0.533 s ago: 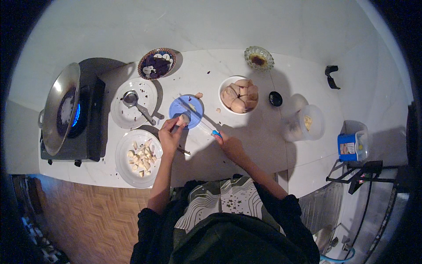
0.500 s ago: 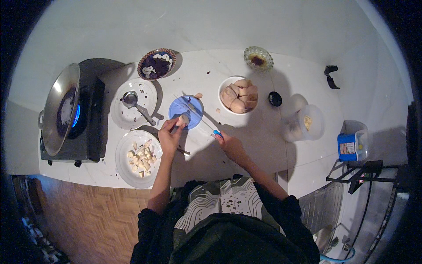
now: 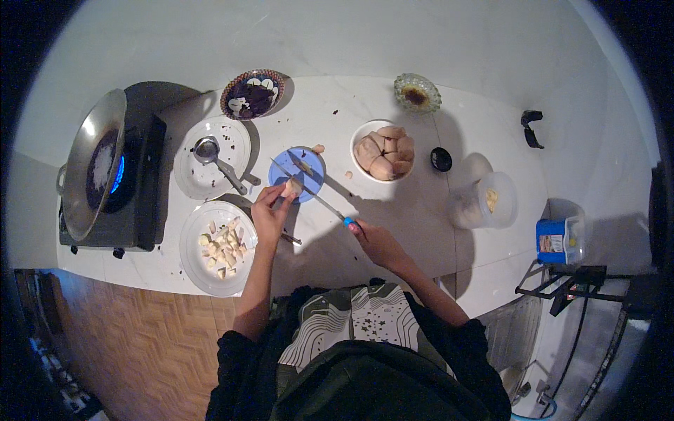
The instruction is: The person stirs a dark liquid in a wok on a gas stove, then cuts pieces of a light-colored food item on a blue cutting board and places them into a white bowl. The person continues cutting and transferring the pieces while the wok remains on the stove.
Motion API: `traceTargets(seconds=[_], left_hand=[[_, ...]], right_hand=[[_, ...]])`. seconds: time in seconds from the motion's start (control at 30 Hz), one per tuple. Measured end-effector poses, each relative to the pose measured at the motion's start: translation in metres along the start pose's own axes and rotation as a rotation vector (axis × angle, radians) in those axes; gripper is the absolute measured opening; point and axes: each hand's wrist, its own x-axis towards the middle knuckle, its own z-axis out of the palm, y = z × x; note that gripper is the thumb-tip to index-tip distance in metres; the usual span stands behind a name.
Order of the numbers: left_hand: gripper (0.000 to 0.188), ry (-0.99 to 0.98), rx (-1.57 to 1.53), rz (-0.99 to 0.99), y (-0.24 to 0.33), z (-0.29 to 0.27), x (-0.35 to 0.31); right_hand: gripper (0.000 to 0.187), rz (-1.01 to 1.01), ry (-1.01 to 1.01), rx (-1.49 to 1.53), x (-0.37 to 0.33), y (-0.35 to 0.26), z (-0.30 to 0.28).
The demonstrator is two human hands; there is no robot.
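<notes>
My left hand [image 3: 270, 210] pinches a pale, brownish peeled chunk [image 3: 292, 186] at the near edge of a small round blue board [image 3: 309, 189]. In my right hand [image 3: 375, 242] is a knife [image 3: 324, 203] with a blue handle; its long blade slants up and left across the board, close beside the chunk. Whether the blade touches the chunk I cannot tell. A few dark scraps lie on the board. Left of my left hand, a white plate [image 3: 193, 263] carries cut pale pieces [image 3: 226, 245]. Larger brownish chunks [image 3: 382, 167] fill a white bowl [image 3: 357, 168] beyond the knife.
A wok [image 3: 84, 203] sits over a lit blue flame on a black stove [image 3: 144, 224] at left. Nearby are a plate [image 3: 186, 179] with a ladle [image 3: 226, 168], a patterned bowl [image 3: 226, 105], a glass dish [image 3: 414, 105], a black lid [image 3: 441, 159] and a clear tub [image 3: 507, 200].
The knife blade has shifted down and left, nearer the chunk, and my right hand has moved slightly right and down. My left hand keeps its pinch. The whole view has shifted slightly.
</notes>
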Motion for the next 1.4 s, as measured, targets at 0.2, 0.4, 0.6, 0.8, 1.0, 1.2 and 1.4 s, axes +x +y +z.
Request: traceTargets(seconds=[0.2,0.4,0.6,0.8,1.0,1.2,1.4], left_hand=[[0.029,-0.007,0.048,-0.009,0.0,0.0,0.0],[0.029,-0.003,0.097,0.016,0.001,0.001,0.001],[0.028,0.003,0.128,0.018,0.005,0.0,0.002],[0.028,0.01,0.116,0.018,0.0,0.003,0.002],[0.028,0.016,0.071,0.003,-0.006,0.005,0.0],[0.029,0.013,0.062,-0.006,-0.009,0.005,-0.002],[0.033,0.008,0.056,-0.122,0.0,0.004,0.0]], right_hand=[[0.049,0.019,-0.078,-0.079,0.006,0.0,0.004],[0.046,-0.008,-0.002,-0.107,0.012,0.004,0.019],[0.044,0.081,-0.008,-0.152,0.019,-0.004,0.026],[0.042,-0.019,0.127,-0.181,0.027,-0.007,0.032],[0.037,-0.05,0.178,-0.173,0.041,-0.003,0.039],[0.03,-0.061,0.241,-0.287,0.046,0.007,0.047],[0.03,-0.159,0.389,-0.248,0.054,0.022,0.039]])
